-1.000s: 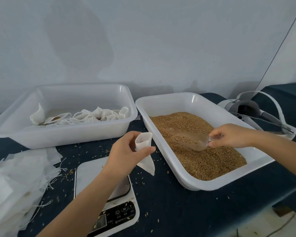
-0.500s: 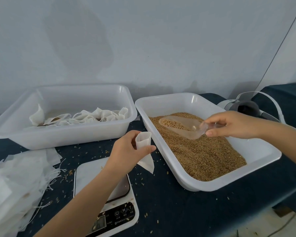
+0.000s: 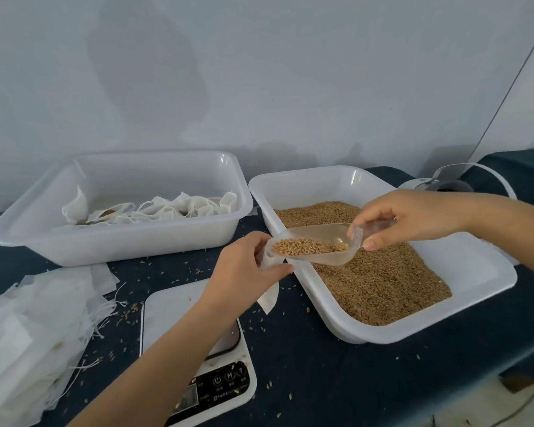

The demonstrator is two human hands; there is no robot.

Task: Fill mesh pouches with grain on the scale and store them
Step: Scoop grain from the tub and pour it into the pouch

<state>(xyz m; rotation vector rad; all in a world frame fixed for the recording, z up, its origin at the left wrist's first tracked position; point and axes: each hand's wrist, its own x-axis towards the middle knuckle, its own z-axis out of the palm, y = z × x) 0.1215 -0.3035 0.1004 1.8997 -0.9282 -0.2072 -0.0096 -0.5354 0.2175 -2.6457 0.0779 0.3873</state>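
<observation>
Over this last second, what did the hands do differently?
The right hand lifted the clear scoop out of the grain tray, loaded, and carried it leftward to the pouch mouth. The left hand kept gripping the pouch above the scale. Both trays and the pile of empty pouches stayed put.

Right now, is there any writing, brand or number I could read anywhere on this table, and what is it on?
"M": on the middle round button of the kitchen scale.
"T": on the scale's right button.
A power sign, no letters: on its left button.
Small print under the buttons and along the panel's lower edge: too small and blurred to read.
The scale's display: no readable number.
Nothing else bears writing.
</observation>
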